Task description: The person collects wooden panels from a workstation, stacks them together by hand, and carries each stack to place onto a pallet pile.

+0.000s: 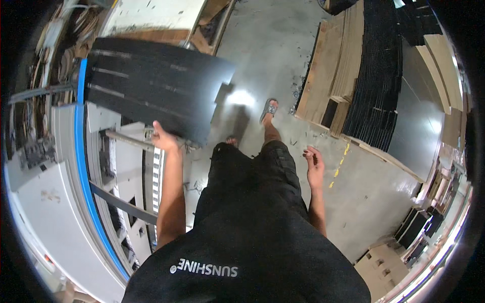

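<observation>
A large black sheet [146, 81] with several pale slits and a notched right end spans from the machine at left out over the floor. At its near edge is my left hand [165, 139], thumb lying on top and the other fingers hidden, so it appears to pinch the sheet. My right hand [314, 160] hangs beside my right thigh. Its fingers are loosely bent and apart, and nothing shows in them.
The machine's blue-edged frame [81, 151] and a dark bar [124, 203] run along my left. Stacks of brown board [328, 65] and black sheets [374, 86] stand at right. A cardboard box [381, 267] sits lower right. Yellow dashes [339, 165] mark the grey floor.
</observation>
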Motion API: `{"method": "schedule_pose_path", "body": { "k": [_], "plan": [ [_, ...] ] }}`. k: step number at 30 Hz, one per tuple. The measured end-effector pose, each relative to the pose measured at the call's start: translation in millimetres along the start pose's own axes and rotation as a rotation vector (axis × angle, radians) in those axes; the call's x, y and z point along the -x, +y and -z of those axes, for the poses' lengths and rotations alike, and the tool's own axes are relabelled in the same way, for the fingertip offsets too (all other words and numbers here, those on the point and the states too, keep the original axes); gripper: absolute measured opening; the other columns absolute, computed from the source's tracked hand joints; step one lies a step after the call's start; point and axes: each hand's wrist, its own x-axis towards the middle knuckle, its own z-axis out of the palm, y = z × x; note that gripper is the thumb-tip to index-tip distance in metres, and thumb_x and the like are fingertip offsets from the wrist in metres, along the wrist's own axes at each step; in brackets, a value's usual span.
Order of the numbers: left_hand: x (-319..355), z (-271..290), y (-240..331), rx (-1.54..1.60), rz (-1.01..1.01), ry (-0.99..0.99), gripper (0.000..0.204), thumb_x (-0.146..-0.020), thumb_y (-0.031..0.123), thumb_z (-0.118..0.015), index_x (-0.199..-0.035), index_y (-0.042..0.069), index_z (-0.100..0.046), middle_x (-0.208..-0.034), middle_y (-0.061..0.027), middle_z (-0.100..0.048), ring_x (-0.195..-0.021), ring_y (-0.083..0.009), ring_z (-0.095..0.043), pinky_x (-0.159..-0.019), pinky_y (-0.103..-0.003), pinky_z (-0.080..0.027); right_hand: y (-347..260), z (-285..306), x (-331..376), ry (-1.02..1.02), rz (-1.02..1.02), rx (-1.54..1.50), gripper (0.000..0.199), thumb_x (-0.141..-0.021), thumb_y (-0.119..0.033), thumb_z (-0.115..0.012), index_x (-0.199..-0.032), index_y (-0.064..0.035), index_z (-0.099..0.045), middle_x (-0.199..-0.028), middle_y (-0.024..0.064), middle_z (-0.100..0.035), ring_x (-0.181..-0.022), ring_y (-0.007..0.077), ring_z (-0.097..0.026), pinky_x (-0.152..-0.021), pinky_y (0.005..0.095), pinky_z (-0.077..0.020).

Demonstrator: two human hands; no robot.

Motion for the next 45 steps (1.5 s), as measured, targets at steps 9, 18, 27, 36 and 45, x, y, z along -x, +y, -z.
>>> {"method": "schedule_pose_path", "body": {
  "k": [9, 18, 27, 36, 45],
  "plan": [
    [24, -70, -2, -0.795, -0.238, 0.334, 0.118, -0.087, 0.074, -0.064, -0.152, -0.018, -0.028, -0.149, -0.0407, -0.042, -0.140, -0.0521, -0.042, -0.119, -0.053, -0.032, -73, -3, -274, -0.362, 0.105, -0.377, 0.038, -0.110, -0.025, -0.055, -0.139, -0.0005, -0.056, -0.123, 0.0095, -0.068, -0.109, 0.0176, -0.063, -0.099, 0.0329, -0.0502],
    [66, -131, -2, -0.885, -0.014, 0.400, 0.110, -0.094, 0.072, -0.054, -0.158, -0.012, -0.022, -0.166, -0.0318, -0.021, -0.154, -0.0455, -0.021, -0.127, -0.049, -0.018, -243, -21, -512, -0.211, 0.248, -0.331, 0.040, -0.106, -0.035, -0.063, -0.128, -0.0013, -0.065, -0.110, 0.0034, -0.069, -0.098, 0.0147, -0.065, -0.095, 0.0310, -0.0524],
    [58, -182, 17, -1.148, 0.063, 0.603, 0.088, -0.104, 0.061, -0.043, -0.161, -0.004, -0.025, -0.168, -0.0277, -0.020, -0.156, -0.0445, -0.016, -0.129, -0.052, -0.010, -248, -77, -587, -0.572, 0.099, 0.176, 0.050, -0.104, -0.050, -0.062, -0.120, -0.0031, -0.069, -0.097, -0.0014, -0.064, -0.089, 0.0109, -0.057, -0.083, 0.0289, -0.0476],
    [50, -202, 38, -1.079, 0.057, 0.647, 0.085, -0.103, 0.052, -0.050, -0.161, -0.002, -0.023, -0.168, -0.0271, -0.020, -0.156, -0.0443, -0.016, -0.129, -0.052, -0.011, -252, -112, -665, -0.905, 0.049, 0.335, 0.035, -0.104, -0.023, -0.065, -0.131, -0.0006, -0.062, -0.114, 0.0055, -0.068, -0.105, 0.0151, -0.062, -0.096, 0.0310, -0.0483],
    [55, -234, 93, -0.815, 0.018, 0.665, 0.094, -0.093, 0.050, -0.070, -0.157, -0.007, -0.030, -0.162, -0.0302, -0.030, -0.151, -0.0481, -0.025, -0.126, -0.055, -0.016, -345, -228, -742, -1.094, 0.316, 0.579, 0.044, -0.103, -0.034, -0.067, -0.132, -0.0010, -0.062, -0.117, 0.0125, -0.072, -0.107, 0.0216, -0.069, -0.093, 0.0347, -0.0524]
  ]
}}
